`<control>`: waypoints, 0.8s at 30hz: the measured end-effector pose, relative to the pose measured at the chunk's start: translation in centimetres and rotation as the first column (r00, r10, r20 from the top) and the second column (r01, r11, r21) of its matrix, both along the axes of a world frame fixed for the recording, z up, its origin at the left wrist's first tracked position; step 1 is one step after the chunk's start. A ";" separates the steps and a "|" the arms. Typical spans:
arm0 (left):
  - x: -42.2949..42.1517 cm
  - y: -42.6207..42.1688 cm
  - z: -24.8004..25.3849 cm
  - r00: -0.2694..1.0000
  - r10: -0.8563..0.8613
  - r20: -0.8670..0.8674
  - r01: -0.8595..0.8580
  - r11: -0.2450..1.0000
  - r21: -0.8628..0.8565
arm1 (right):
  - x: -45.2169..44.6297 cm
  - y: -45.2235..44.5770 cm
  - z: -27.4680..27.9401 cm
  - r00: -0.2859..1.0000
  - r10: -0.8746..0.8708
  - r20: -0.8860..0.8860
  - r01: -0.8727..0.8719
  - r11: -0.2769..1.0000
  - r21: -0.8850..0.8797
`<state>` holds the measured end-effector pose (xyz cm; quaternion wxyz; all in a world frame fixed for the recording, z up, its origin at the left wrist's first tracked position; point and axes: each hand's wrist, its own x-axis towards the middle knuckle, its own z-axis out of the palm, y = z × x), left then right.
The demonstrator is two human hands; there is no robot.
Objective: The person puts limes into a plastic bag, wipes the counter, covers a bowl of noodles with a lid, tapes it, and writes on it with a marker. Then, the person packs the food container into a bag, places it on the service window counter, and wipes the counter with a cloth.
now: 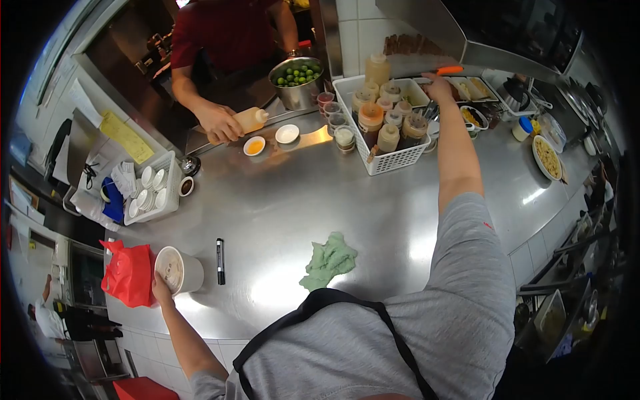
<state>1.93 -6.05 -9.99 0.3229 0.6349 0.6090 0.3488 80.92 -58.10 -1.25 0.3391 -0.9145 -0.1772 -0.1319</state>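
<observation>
At the left of the steel counter, my left hand (162,291) grips a white round tub (189,272) by its near side; the tub is tilted and its pale top faces me. A red plastic bag (129,273) stands right beside it. My right hand (438,89) is stretched far forward, over the food trays behind the white basket (393,162). An orange handle (450,70) lies right at its fingers; whether they hold it I cannot make out. Squeeze bottles (388,138) and jars crowd the basket.
A black marker (221,261) and a green cloth (329,261) lie on the counter (287,200). Across it, a co-worker's hand (222,123) holds a squeeze bottle (251,119) near two small bowls. A pot of green fruit (297,93) and a basket of cups (152,212) stand nearby.
</observation>
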 end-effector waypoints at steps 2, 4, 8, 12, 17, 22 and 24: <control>0.0 0.1 -0.1 0.999 0.049 -0.019 -0.049 0.999 0.016 | 1.5 -2.2 0.2 0.987 -0.145 0.075 0.159 0.960 -0.231; -0.2 0.5 -0.3 0.999 0.034 -0.002 -0.034 0.999 0.003 | 0.5 -4.3 0.6 0.994 -0.089 -0.059 0.054 0.897 -0.439; 0.4 -0.5 0.0 0.998 0.032 0.046 -0.032 0.999 -0.006 | -0.1 -6.2 -1.2 0.981 0.087 -0.173 -0.161 0.862 -0.481; -1.1 1.4 -1.2 0.997 0.021 0.075 -0.021 1.000 0.000 | 0.2 -5.9 -2.5 0.964 0.228 -0.135 -0.248 0.956 -0.155; -0.3 0.6 -0.3 0.999 0.031 0.024 -0.031 0.999 -0.009 | -3.7 -4.7 0.5 0.816 0.308 -0.489 -0.307 0.948 0.084; -1.2 1.7 -1.0 0.998 0.045 0.037 -0.044 0.999 -0.025 | -5.5 -5.4 2.0 0.772 0.382 -0.508 -0.254 0.918 0.304; -0.9 1.5 -0.9 0.998 0.050 0.040 -0.049 0.998 -0.033 | -5.9 -5.6 2.1 0.743 0.387 -0.546 -0.157 0.894 0.421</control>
